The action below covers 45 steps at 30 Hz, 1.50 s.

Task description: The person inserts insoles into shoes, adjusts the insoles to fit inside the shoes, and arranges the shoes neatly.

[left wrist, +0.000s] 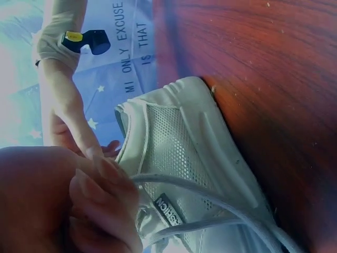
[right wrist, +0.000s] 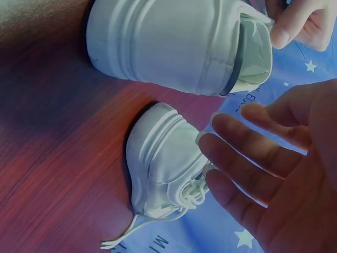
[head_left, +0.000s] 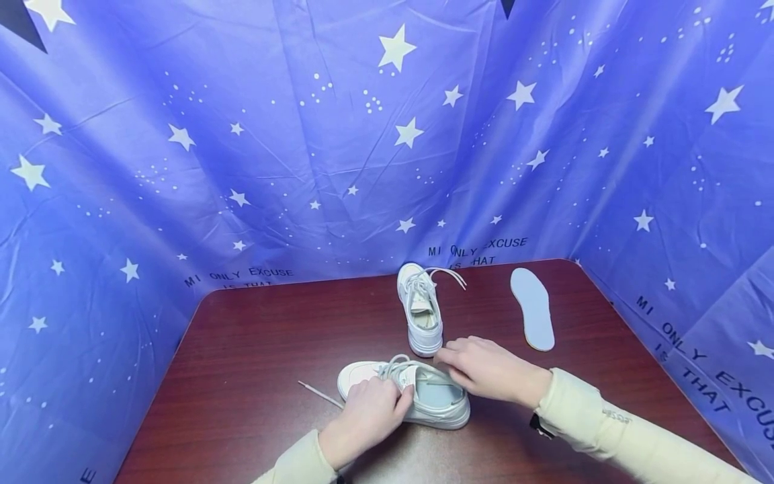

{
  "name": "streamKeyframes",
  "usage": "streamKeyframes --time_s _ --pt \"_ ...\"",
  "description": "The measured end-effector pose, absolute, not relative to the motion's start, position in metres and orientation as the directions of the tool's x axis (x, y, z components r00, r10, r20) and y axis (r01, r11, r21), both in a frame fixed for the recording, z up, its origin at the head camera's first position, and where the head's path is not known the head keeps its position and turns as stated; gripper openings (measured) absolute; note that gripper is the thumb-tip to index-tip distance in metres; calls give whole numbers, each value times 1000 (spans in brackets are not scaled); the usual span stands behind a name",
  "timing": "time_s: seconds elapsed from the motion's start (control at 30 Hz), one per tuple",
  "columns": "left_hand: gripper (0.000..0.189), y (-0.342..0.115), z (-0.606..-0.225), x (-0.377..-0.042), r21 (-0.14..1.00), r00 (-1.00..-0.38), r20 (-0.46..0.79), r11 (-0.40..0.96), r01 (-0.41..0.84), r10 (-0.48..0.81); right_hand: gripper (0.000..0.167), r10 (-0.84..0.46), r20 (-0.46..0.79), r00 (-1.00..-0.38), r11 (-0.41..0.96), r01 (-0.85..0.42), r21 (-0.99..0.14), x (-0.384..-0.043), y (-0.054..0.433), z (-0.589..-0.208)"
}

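Note:
A white lace-up sneaker point(head_left: 444, 418) lies on its sole near the table's front, toe to the left, with a pale blue surface showing inside its opening. My left hand point(head_left: 369, 407) curls over its near side by the laces, and in the left wrist view its thumb and fingers pinch the upper's edge beside a small dark label point(left wrist: 168, 211). My right hand point(head_left: 486, 368) hovers by the far side of the opening. Seen in the right wrist view, its fingers point(right wrist: 247, 153) are spread and loosely bent, holding nothing, with the sneaker's heel point(right wrist: 163, 47) beyond them.
Behind stands a second white sneaker point(head_left: 424, 339), heel toward me, its laces loose to the right. A pale blue insole point(head_left: 533, 312) lies flat at the back right. A loose lace end point(head_left: 320, 393) trails left on the red-brown table point(head_left: 260, 349). Blue star-printed cloth point(head_left: 338, 148) surrounds it.

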State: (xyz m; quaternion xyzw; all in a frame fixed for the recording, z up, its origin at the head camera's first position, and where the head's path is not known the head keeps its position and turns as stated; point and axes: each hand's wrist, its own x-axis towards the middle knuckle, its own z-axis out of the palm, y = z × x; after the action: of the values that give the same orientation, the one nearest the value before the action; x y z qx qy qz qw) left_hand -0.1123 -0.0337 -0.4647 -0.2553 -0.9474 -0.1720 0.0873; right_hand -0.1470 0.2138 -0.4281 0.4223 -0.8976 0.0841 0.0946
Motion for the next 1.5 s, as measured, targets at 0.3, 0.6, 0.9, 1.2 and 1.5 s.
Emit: streamKeyframes --time_s 0.3,0.6,0.9,1.2,1.5 --pt "60 -34 -470 -107 354 -899 170 826 439 405 14 -719 307 -623 664 -746 40 -145 215 -435" --pt "52 -33 -476 -106 403 -909 151 816 415 388 16 -649 344 -678 733 -679 45 -141 216 -450" --pt "43 -37 -478 -106 419 -917 169 815 399 362 23 -624 375 -685 753 -656 54 -137 218 -460" --pt "37 -49 -474 -109 491 -926 193 786 376 323 25 -594 355 -722 783 -620 48 -136 222 -466" --pt "31 -58 -464 -116 516 -933 214 777 361 291 24 -582 364 -727 789 -613 39 -136 226 -468"
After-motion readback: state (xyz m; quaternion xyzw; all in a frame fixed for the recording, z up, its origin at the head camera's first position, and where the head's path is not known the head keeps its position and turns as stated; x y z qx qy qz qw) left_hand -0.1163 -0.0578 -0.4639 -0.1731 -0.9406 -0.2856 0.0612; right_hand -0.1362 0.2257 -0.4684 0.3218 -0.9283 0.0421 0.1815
